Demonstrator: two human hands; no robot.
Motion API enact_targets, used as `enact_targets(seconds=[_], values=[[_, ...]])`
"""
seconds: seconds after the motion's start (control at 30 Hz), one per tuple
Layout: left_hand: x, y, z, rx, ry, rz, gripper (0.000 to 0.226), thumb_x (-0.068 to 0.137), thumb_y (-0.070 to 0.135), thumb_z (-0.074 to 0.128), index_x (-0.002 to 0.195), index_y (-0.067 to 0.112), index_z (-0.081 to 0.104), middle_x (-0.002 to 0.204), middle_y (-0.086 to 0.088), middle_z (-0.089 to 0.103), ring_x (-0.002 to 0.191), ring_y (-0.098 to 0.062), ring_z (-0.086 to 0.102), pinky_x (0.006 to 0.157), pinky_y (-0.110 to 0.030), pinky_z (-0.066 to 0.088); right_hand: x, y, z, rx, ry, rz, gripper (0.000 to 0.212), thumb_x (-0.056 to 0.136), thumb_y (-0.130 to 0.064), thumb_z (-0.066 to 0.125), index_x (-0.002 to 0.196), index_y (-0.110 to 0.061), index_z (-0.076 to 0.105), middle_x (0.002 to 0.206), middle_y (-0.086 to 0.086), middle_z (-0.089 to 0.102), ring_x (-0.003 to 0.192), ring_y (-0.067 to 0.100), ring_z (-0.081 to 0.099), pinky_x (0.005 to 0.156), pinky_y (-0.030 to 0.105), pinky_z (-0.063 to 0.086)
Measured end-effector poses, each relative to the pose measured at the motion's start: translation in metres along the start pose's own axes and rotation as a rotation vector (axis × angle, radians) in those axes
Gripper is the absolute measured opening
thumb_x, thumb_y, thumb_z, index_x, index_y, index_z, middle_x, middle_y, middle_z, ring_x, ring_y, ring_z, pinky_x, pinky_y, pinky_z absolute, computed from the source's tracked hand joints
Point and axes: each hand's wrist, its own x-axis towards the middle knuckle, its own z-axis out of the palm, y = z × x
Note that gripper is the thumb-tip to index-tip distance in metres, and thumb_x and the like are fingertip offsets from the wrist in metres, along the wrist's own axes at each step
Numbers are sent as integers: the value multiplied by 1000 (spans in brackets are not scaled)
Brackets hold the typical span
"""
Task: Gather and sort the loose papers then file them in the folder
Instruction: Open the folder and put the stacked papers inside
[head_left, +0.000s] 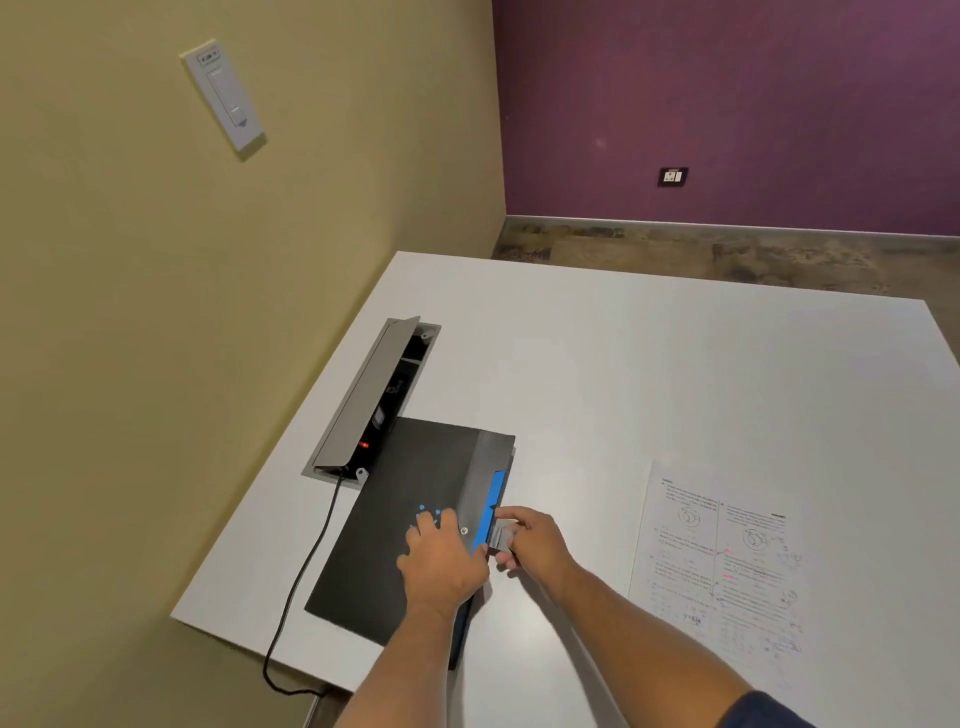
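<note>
Hands (441, 564) on folder (410, 519), cable box (371, 400) beside.

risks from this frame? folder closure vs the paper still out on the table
1. The paper still lies on the table, apart from the folder. If the flap is being fastened, it gets left out.
2. The right hand pinches only the small grey tab; that grip may slip.
3. The folder's far corner overlaps the open cable box, near the black cable; sliding it could snag.
</note>
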Motion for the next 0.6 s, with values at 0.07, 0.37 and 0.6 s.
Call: enact_targets(seconds=[0.07, 0.37, 0.6], values=[[1, 1, -4, -14, -1, -10, 73, 91, 60, 62, 148, 22, 36, 155, -11, 36, 139, -31, 41, 106, -53, 48, 0, -1, -6, -5, 15, -17, 59, 90, 15, 36, 122, -20, 71, 109, 19, 72, 64, 25, 66, 62, 35, 56], [0, 26, -14, 197, 73, 186, 81, 97, 35, 51, 162, 22, 7, 136, -15, 55, 101, -27, 66, 80, -39, 59, -3, 4, -29, -37, 30, -74, 62, 90, 17, 43, 128, -23, 72, 103, 9, 74, 65, 24, 66, 63, 33, 58], [6, 57, -54, 182, 76, 398, 83, 99, 21, 52, 162, 41, 2, 77, -1, 50, 60, -12, 48, 59, -32, 45, -4, 13, -73, -66, 170, -73, 49, 96, 14, 47, 130, -13, 71, 96, 5, 71, 66, 20, 62, 57, 25, 57]])
